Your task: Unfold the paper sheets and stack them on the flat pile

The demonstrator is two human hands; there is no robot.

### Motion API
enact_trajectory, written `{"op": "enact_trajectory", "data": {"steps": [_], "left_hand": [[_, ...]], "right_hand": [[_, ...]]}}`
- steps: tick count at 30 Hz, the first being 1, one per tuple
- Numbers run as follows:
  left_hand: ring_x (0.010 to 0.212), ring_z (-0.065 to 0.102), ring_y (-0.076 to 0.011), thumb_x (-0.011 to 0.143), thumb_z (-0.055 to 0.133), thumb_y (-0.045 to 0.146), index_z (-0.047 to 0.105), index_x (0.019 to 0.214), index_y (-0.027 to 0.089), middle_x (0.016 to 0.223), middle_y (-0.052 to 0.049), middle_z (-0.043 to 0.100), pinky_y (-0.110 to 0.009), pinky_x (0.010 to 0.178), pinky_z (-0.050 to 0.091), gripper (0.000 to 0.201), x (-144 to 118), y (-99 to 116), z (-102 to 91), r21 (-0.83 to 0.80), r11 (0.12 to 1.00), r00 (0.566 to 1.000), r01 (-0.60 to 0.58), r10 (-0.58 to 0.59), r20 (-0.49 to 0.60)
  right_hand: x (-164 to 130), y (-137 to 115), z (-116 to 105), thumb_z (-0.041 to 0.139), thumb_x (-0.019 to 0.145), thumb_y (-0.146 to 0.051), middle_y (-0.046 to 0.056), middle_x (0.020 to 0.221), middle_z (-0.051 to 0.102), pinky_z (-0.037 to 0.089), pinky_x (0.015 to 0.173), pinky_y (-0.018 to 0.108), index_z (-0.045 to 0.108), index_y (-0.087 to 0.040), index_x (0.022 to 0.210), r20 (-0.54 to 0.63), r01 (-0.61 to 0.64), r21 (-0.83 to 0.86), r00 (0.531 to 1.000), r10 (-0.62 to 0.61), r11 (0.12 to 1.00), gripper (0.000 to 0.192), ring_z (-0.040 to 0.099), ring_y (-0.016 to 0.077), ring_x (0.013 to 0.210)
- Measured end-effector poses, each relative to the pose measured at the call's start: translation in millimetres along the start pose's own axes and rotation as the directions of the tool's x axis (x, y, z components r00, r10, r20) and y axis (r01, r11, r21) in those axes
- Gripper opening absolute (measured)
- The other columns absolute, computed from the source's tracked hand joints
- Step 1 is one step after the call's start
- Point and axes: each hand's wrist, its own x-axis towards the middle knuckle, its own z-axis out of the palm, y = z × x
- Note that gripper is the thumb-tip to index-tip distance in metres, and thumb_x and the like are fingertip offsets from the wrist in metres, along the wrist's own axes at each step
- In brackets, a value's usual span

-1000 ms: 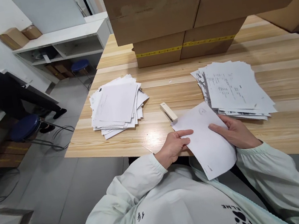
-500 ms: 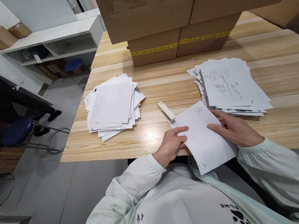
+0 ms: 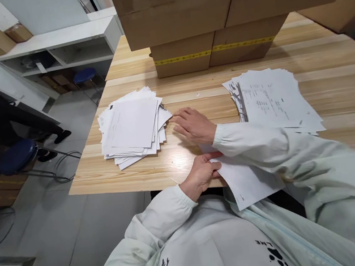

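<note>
Nearest the camera, the left hand (image 3: pixel 201 175) is pinching the left edge of a white sheet (image 3: pixel 250 180), thumb on top, fingers closed on the paper. The sheet is lying partly on the front edge of the wooden counter (image 3: pixel 332 80) and partly hanging off toward the person's lap, with the right sleeve (image 3: pixel 268 145) crossing over it. Just beyond, the right hand (image 3: pixel 193 125) is reaching across to the left, palm down and fingers spread loosely over the counter, holding nothing; it is probably covering a small stapler, though the view is not showing it. Its fingertips are sitting just beside the left stack of papers (image 3: pixel 134 126), a loose pile with a blank sheet on top. Further right, a second stack of printed papers (image 3: pixel 270 101) is resting on the counter, well apart from the first. Behind both, cardboard boxes (image 3: pixel 207 10) are standing piled at the far side, the lower ones banded with yellow tape
</note>
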Motion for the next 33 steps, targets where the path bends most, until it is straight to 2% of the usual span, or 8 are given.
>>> {"op": "enact_trajectory", "data": {"steps": [8, 11, 15, 19, 23, 26, 29, 33], "left_hand": [[0.060, 0.065, -0.0124, 0.063, 0.063, -0.004, 0.071, 0.089, 0.008, 0.070, -0.005, 0.071, -0.025, 0.066, 0.055, 0.030, 2, 2, 1.4, 0.003, 1.000, 1.000, -0.014, 0.014, 0.005], [0.058, 0.062, -0.0106, 0.064, 0.063, -0.003, 0.070, 0.098, 0.008, 0.067, -0.002, 0.068, -0.024, 0.063, 0.053, 0.037, -7, 0, 0.2, 0.028, 1.000, 1.000, 0.008, -0.008, 0.014], [0.055, 0.054, -0.0076, 0.071, 0.063, 0.004, 0.069, 0.117, 0.010, 0.059, 0.004, 0.057, -0.021, 0.060, 0.048, 0.047, -33, -9, -2.0, 0.140, 0.989, 0.997, -0.052, 0.044, 0.063], [0.052, 0.038, -0.0068, 0.085, 0.060, 0.018, 0.072, 0.118, 0.018, 0.059, 0.004, 0.051, -0.021, 0.052, 0.036, 0.035, -62, -10, 2.2, 0.334, 0.857, 0.917, -0.393, 0.335, 0.217], [0.051, 0.037, -0.0080, 0.092, 0.055, 0.023, 0.073, 0.118, 0.024, 0.064, 0.002, 0.057, -0.023, 0.049, 0.034, 0.032, -72, 2, 13.6, 0.448, 0.605, 0.749, -0.658, 0.591, 0.300], [0.058, 0.053, -0.0092, 0.092, 0.055, 0.023, 0.073, 0.116, 0.024, 0.078, -0.001, 0.070, -0.023, 0.056, 0.047, 0.030, -66, 10, 21.5, 0.434, 0.521, 0.666, -0.735, 0.674, 0.319], [0.081, 0.071, -0.0139, 0.093, 0.056, 0.028, 0.070, 0.119, 0.023, 0.114, -0.007, 0.073, -0.027, 0.075, 0.059, 0.030, -58, 11, 17.2, 0.380, 0.536, 0.645, -0.754, 0.712, 0.277], [0.089, 0.075, -0.0173, 0.091, 0.059, 0.032, 0.071, 0.115, 0.020, 0.117, -0.009, 0.073, -0.029, 0.081, 0.061, 0.029, -53, 9, -21.8, 0.480, 0.517, 0.632, -0.709, 0.767, 0.109]], "right_hand": [[-1, 1, 42, 0.043, 0.100, -0.037, 0.016, 0.147, 0.052, 0.029, 0.114, 0.049, 0.055, -0.012, 0.137, -0.054, -0.074, 0.004, 0.996, 0.074, 0.997, 0.047, 0.036, 0.0325, 0.140], [0, 9, 19, 0.045, 0.098, -0.041, 0.016, 0.143, 0.055, 0.032, 0.115, 0.050, 0.054, -0.012, 0.138, -0.146, -0.087, 0.124, 0.984, 0.105, 0.988, 0.050, 0.042, 0.0307, 0.136], [-49, 21, -54, 0.051, 0.094, -0.052, 0.012, 0.139, 0.060, 0.037, 0.112, 0.055, 0.055, -0.022, 0.137, -0.279, -0.151, 0.262, 0.934, 0.225, 0.953, 0.053, 0.052, 0.0296, 0.129], [-161, 2, -110, 0.052, 0.093, -0.056, 0.012, 0.129, 0.067, 0.049, 0.102, 0.050, 0.057, -0.028, 0.137, -0.311, -0.461, 0.434, 0.730, 0.609, 0.774, 0.052, 0.063, 0.0265, 0.119], [-242, -42, -97, 0.066, 0.076, -0.070, 0.010, 0.101, 0.075, 0.058, 0.074, 0.042, 0.070, -0.029, 0.117, -0.102, -0.599, 0.667, 0.515, 0.851, 0.442, 0.059, 0.070, 0.0266, 0.089], [-248, -53, -76, 0.071, 0.070, -0.067, 0.006, 0.080, 0.071, 0.051, 0.057, 0.033, 0.074, -0.021, 0.093, -0.064, -0.613, 0.737, 0.354, 0.933, 0.284, 0.051, 0.061, 0.0204, 0.066], [-229, -19, -77, 0.071, 0.074, -0.059, 0.002, 0.066, 0.062, 0.039, 0.050, 0.029, 0.070, -0.018, 0.081, -0.242, -0.583, 0.749, 0.204, 0.949, 0.316, 0.042, 0.047, 0.0135, 0.056], [-204, 70, -98, 0.069, 0.073, -0.057, 0.001, 0.063, 0.056, 0.037, 0.051, 0.033, 0.061, -0.025, 0.071, -0.322, -0.444, 0.822, 0.154, 0.934, 0.357, 0.033, 0.045, 0.0160, 0.057]]}}
